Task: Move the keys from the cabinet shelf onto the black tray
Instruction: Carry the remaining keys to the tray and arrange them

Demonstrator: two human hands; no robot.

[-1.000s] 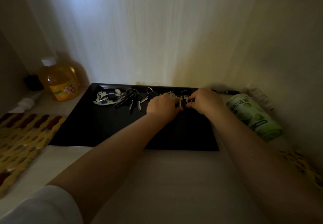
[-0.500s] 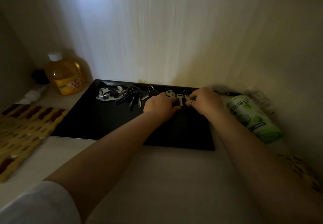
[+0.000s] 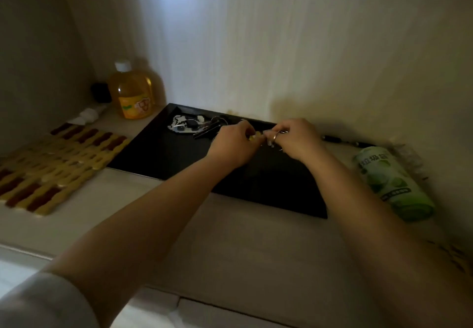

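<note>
A black tray lies on the dim cabinet shelf against the back wall. A bunch of dark keys with a black-and-white charm rests at its back left. Both hands meet over the tray's back edge. My left hand pinches a small yellowish key piece. My right hand grips a key ring with silver keys hanging from its fingers. The two hands hold this same bunch between them, slightly above the tray.
An orange-liquid bottle stands at the back left, a white tube beside it. A yellow-and-red woven mat lies left. A green roll and a black pen lie right of the tray.
The view has swung, shifting everything right and down. Both hands have lifted slightly, and the silver keys that lay on the tray between them are now held in the fingers.
</note>
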